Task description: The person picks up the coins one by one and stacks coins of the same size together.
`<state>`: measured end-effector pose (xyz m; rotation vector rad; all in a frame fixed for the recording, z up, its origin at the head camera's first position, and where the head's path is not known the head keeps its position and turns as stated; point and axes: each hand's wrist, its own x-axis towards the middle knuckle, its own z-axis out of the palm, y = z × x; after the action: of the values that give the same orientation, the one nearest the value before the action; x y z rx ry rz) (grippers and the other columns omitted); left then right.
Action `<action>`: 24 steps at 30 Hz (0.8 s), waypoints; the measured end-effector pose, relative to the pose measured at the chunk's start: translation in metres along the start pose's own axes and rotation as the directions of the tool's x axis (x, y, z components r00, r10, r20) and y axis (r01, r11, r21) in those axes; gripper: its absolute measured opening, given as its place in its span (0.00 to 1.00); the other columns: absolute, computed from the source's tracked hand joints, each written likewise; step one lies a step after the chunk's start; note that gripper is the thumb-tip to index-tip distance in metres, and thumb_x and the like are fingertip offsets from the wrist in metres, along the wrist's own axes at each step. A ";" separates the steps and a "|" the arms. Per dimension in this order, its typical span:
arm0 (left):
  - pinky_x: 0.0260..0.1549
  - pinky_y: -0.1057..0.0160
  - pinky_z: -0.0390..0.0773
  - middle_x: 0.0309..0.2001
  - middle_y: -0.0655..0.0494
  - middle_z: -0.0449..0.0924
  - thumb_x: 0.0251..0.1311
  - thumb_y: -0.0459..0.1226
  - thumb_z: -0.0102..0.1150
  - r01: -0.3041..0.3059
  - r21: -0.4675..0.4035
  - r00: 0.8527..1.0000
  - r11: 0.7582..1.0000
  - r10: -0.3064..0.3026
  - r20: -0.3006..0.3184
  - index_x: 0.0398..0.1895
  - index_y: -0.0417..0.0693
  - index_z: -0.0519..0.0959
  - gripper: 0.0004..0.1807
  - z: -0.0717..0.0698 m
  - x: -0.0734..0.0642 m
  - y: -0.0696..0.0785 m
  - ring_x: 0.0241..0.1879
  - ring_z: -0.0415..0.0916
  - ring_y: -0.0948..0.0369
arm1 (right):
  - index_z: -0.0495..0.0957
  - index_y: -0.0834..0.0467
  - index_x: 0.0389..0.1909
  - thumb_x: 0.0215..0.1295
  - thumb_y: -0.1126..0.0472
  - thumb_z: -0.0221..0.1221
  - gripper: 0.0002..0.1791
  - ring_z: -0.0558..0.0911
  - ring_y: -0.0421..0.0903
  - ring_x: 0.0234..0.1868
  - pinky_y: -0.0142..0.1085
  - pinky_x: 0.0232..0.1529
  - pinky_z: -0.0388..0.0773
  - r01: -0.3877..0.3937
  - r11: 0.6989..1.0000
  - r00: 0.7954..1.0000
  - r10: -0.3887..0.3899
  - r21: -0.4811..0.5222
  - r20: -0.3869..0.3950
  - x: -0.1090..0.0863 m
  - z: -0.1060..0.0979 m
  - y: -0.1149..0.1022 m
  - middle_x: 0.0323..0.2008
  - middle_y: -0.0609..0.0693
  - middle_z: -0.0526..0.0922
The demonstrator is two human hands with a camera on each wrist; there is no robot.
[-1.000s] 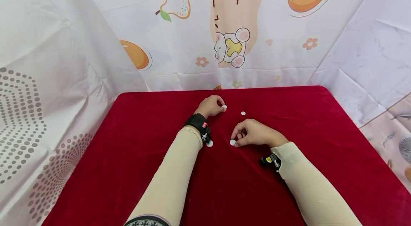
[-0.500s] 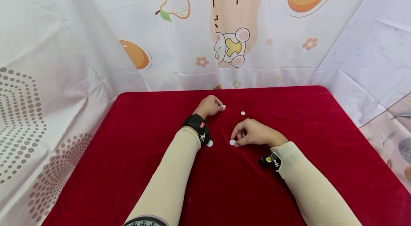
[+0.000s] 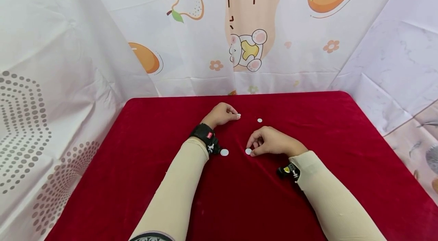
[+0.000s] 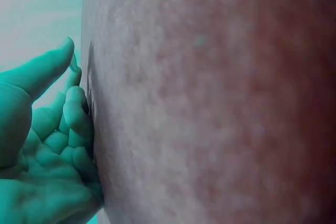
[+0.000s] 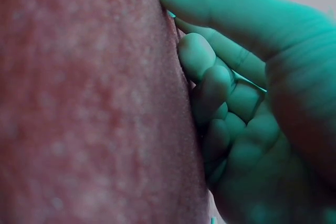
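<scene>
- A white disc, the right disc [image 3: 248,151], lies at the right hand's thumb and forefinger tips, on or just above the red cloth; contact with the cloth is hard to judge.
- From it, with 12 o'clock pointing away from the person, the right hand [image 3: 268,141] sits at 2 o'clock. Its thumb and forefinger pinch the disc at the edge, and the other fingers curl towards the palm.
- Between 11 and 12 o'clock is the left disc [image 3: 238,116], seen nearly edge-on in the left wrist view.
- The left hand [image 3: 222,114] is at that disc's 9 o'clock. Thumb and forefinger tips meet on it, gripping it, while the remaining fingers bend inward.
- At the right disc's 9 o'clock, the loose disc [image 3: 224,152] lies flat beside the left wrist camera [image 3: 214,146].
- Between 12 and 1 o'clock, the far disc [image 3: 259,120] lies flat, apart from both hands.
- All around spreads the red cloth [image 3: 154,138]; beyond it at 12 o'clock hangs a fruit-printed sheet [image 3: 191,51].
</scene>
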<state>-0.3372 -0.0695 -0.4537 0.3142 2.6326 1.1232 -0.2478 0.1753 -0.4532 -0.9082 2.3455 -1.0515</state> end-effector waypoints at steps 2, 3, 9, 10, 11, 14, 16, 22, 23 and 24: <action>0.39 0.61 0.75 0.40 0.55 0.84 0.64 0.49 0.71 -0.019 -0.036 1.000 0.999 0.019 0.004 0.42 0.52 0.89 0.13 -0.001 0.000 -0.004 0.41 0.75 0.57 | 0.90 0.47 0.36 0.55 0.60 0.77 0.09 0.77 0.40 0.26 0.29 0.29 0.74 0.000 1.000 1.000 0.000 -0.002 0.002 0.000 0.000 0.001 0.24 0.46 0.82; 0.39 0.61 0.75 0.40 0.56 0.84 0.64 0.49 0.71 -0.030 -0.053 1.000 0.998 0.031 0.004 0.42 0.53 0.89 0.12 -0.002 0.000 -0.005 0.42 0.75 0.57 | 0.90 0.47 0.36 0.55 0.59 0.77 0.09 0.76 0.40 0.26 0.29 0.29 0.74 -0.003 1.000 1.000 0.003 -0.005 0.003 0.000 0.000 0.001 0.24 0.46 0.82; 0.43 0.60 0.76 0.43 0.57 0.84 0.63 0.50 0.71 -0.099 -0.141 0.995 0.985 0.098 -0.016 0.41 0.55 0.89 0.11 -0.006 -0.002 -0.015 0.44 0.75 0.57 | 0.89 0.46 0.36 0.55 0.59 0.77 0.09 0.76 0.38 0.25 0.30 0.28 0.74 -0.009 1.000 1.000 0.009 -0.014 -0.005 0.001 -0.001 0.003 0.23 0.44 0.81; 0.44 0.60 0.76 0.43 0.57 0.84 0.64 0.50 0.71 -0.107 -0.150 0.994 0.983 0.106 -0.015 0.41 0.55 0.89 0.11 -0.006 -0.002 -0.017 0.45 0.76 0.57 | 0.89 0.46 0.36 0.55 0.59 0.77 0.09 0.76 0.39 0.25 0.30 0.28 0.74 -0.005 1.000 1.000 0.005 -0.010 -0.005 0.001 0.000 0.003 0.23 0.44 0.81; 0.44 0.60 0.76 0.43 0.57 0.84 0.63 0.50 0.71 -0.112 -0.156 0.994 0.981 0.111 -0.012 0.41 0.55 0.89 0.12 -0.007 -0.003 -0.020 0.45 0.76 0.57 | 0.89 0.46 0.36 0.55 0.59 0.77 0.09 0.77 0.39 0.25 0.30 0.28 0.74 -0.002 1.000 1.000 0.002 -0.005 -0.002 0.001 0.000 0.003 0.23 0.44 0.81; 0.46 0.60 0.76 0.44 0.58 0.85 0.63 0.51 0.71 -0.120 -0.177 0.993 0.977 0.122 -0.003 0.42 0.56 0.89 0.12 -0.010 -0.004 -0.025 0.46 0.76 0.57 | 0.89 0.46 0.37 0.56 0.58 0.76 0.09 0.78 0.40 0.26 0.31 0.29 0.75 0.002 1.000 1.000 -0.002 0.005 0.006 0.003 0.002 0.004 0.24 0.45 0.82; 0.46 0.60 0.76 0.44 0.58 0.85 0.63 0.51 0.72 -0.129 -0.189 0.991 0.973 0.131 -0.002 0.42 0.56 0.89 0.12 -0.013 -0.006 -0.027 0.46 0.76 0.57 | 0.89 0.45 0.37 0.56 0.58 0.77 0.09 0.78 0.41 0.26 0.31 0.29 0.76 -0.006 1.000 1.000 0.006 0.007 0.004 0.003 0.002 0.003 0.24 0.45 0.83; 0.44 0.58 0.75 0.43 0.56 0.85 0.62 0.49 0.73 -0.158 -0.189 0.987 0.969 0.156 -0.028 0.41 0.55 0.90 0.11 -0.021 -0.012 -0.023 0.45 0.75 0.56 | 0.89 0.44 0.36 0.56 0.58 0.77 0.09 0.78 0.40 0.26 0.31 0.28 0.75 -0.028 1.000 1.000 0.028 -0.008 -0.009 0.002 0.001 0.002 0.24 0.44 0.82; 0.43 0.59 0.75 0.42 0.56 0.85 0.62 0.49 0.73 -0.155 -0.183 0.988 0.971 0.152 -0.033 0.40 0.55 0.90 0.11 -0.021 -0.013 -0.023 0.44 0.75 0.56 | 0.89 0.43 0.36 0.56 0.58 0.77 0.09 0.78 0.40 0.26 0.30 0.28 0.75 -0.033 0.999 0.999 0.033 -0.011 -0.006 0.002 0.001 0.002 0.24 0.44 0.82; 0.42 0.59 0.75 0.42 0.56 0.85 0.62 0.49 0.73 -0.150 -0.175 0.989 0.973 0.146 -0.039 0.40 0.55 0.90 0.11 -0.022 -0.014 -0.022 0.44 0.75 0.56 | 0.89 0.44 0.36 0.56 0.58 0.77 0.09 0.78 0.40 0.26 0.31 0.28 0.75 -0.032 0.999 0.999 0.032 -0.012 -0.004 0.001 0.001 0.002 0.24 0.44 0.82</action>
<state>-0.3335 -0.1030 -0.4531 0.4685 2.5418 1.4079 -0.2488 0.1750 -0.4550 -0.8714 2.3636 -1.0286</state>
